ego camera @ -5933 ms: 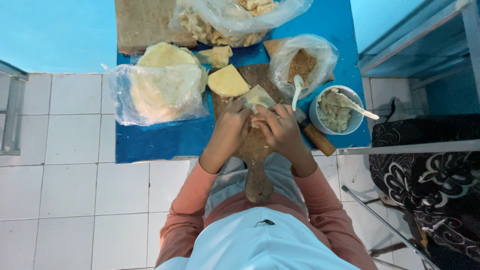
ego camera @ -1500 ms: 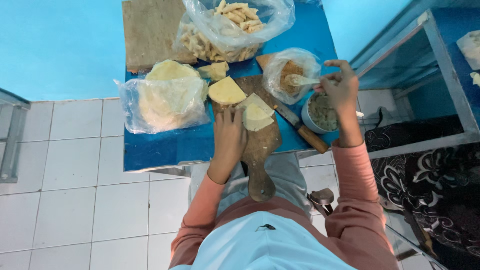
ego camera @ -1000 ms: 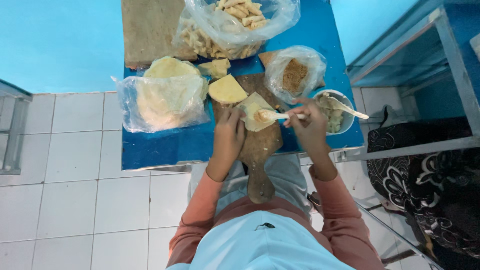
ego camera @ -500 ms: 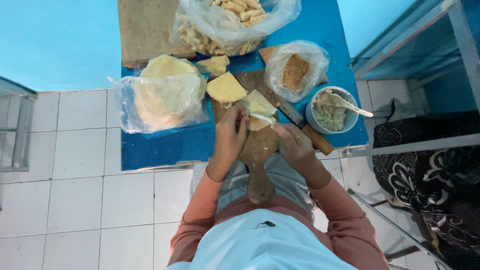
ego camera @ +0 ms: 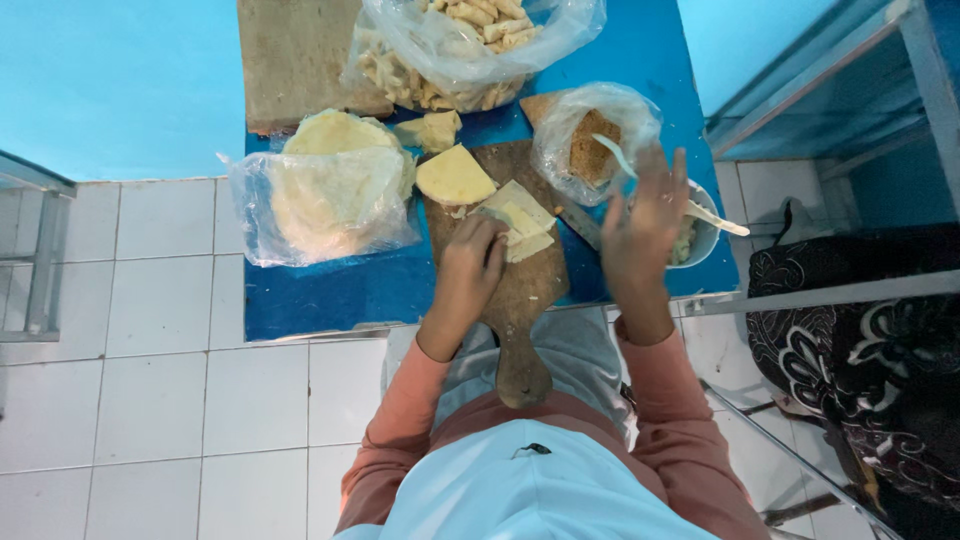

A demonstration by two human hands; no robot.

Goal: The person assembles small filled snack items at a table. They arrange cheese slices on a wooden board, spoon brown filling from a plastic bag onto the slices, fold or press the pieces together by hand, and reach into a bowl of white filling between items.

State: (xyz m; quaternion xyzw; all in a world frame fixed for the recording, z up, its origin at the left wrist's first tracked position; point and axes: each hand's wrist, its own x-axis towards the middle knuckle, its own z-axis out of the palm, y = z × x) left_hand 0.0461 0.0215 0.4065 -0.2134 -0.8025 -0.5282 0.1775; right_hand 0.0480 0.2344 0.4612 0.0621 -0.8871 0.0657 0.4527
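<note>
Left hand (ego camera: 472,268) fingers now press the pale folded dough wrapper (ego camera: 520,220) on the brown wooden paddle board (ego camera: 520,300), while right hand (ego camera: 645,225), lifted since half a second ago, spreads empty above the filling bowl (ego camera: 700,235); filling looks placed.

A pale folded dough wrapper (ego camera: 520,218) lies flat on the wooden paddle board (ego camera: 520,300).

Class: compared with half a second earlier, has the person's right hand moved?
Yes. The right hand has lifted off the wooden board and gone right, over the bowl, fingers spread.
</note>
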